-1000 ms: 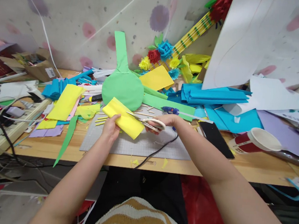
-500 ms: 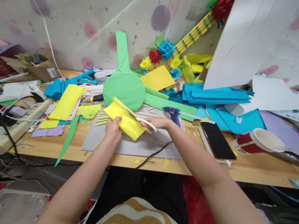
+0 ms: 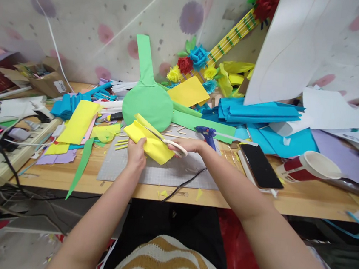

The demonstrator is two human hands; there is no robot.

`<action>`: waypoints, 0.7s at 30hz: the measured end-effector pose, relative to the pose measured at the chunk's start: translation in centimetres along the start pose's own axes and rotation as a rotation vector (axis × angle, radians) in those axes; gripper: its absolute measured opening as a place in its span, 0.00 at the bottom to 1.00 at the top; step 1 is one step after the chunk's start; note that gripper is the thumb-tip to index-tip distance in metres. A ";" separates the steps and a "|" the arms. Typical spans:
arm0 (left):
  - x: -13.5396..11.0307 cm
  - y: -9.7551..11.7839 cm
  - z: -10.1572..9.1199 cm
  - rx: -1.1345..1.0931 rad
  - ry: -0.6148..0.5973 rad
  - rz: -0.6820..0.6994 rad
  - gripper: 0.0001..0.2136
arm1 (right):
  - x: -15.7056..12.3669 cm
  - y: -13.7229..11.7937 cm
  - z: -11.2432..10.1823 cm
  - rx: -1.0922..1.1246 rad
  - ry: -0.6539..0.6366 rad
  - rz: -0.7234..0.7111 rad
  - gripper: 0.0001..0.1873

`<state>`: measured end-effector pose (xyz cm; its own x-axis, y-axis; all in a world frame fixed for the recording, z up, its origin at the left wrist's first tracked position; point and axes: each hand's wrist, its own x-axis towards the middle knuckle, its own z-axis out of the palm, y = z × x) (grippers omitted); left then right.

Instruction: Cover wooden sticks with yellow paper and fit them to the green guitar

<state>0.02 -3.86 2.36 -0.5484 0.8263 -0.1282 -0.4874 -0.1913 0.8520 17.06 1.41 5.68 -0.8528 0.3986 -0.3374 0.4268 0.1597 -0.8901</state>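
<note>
Between my hands is a sheet of yellow paper (image 3: 157,150), held above the grey cutting mat (image 3: 111,172). My left hand (image 3: 137,153) grips its left lower edge, thumb on top. White-handled scissors (image 3: 178,148) are in my right hand (image 3: 187,145), fingers around the handles. Their blades lie along the sheet's upper part, pointing up and left, with a strip of yellow standing beyond them. Behind the paper a green paper disc with an upright strip (image 3: 147,105) leans at the back of the mat.
A blue glue gun (image 3: 207,134) stands right of the scissors, near a phone (image 3: 261,166) and a paper cup (image 3: 307,167). Yellow paper (image 3: 78,121) and a power strip (image 3: 34,145) are at left. Behind stands a flower-decorated paper guitar (image 3: 231,39); a white board (image 3: 284,51) leans at right.
The view has shifted slightly. Both hands keep their holds on the paper and scissors; the paper and blades have barely moved.
</note>
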 end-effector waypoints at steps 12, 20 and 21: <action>0.5 -0.7 0.0 0.012 0.018 0.020 0.15 | 0.7 0.2 0.0 0.074 0.077 -0.012 0.32; 0.5 -0.9 -0.1 0.027 0.004 0.040 0.17 | 0.6 0.5 -0.1 0.079 0.114 -0.005 0.26; 0.5 -1.0 -0.1 0.025 0.006 0.043 0.17 | 0.6 0.5 0.0 0.082 0.114 -0.007 0.25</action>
<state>0.14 -3.34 1.41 -0.5729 0.8142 -0.0940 -0.4462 -0.2137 0.8690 16.79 1.77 5.05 -0.8141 0.4982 -0.2983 0.3909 0.0904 -0.9160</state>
